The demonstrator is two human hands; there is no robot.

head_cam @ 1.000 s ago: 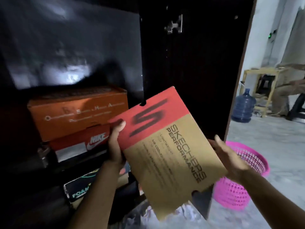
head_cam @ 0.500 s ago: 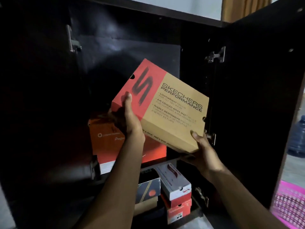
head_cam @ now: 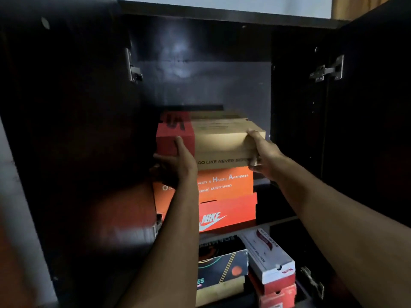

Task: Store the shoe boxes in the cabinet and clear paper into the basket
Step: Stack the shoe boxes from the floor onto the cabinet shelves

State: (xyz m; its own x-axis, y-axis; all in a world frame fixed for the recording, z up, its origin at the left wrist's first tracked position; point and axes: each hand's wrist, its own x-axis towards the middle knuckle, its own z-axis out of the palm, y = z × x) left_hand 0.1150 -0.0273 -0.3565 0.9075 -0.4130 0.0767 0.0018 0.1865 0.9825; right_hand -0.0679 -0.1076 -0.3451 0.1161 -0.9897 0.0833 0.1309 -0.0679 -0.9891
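A red and tan Skechers shoe box (head_cam: 219, 138) lies flat on top of a stack inside the dark cabinet (head_cam: 200, 63). Under it sit an orange safety-shoes box (head_cam: 224, 182) and a red Nike box (head_cam: 231, 211). My left hand (head_cam: 175, 161) grips the box's red left front corner, thumb up on its face. My right hand (head_cam: 260, 154) grips its tan right front corner, thumb on top and fingers beneath. The basket and any paper are out of view.
On the lower shelf stand a black box (head_cam: 222, 265) and a white and red box (head_cam: 270, 261) stacked on another red one (head_cam: 278, 294). Both cabinet doors hang open, the right door (head_cam: 373, 107) and the left door (head_cam: 55, 130), with metal hinges on each side.
The Skechers box has gone from tilted in the air in front of the cabinet to flat on the orange box. Both hands moved forward and down with it.
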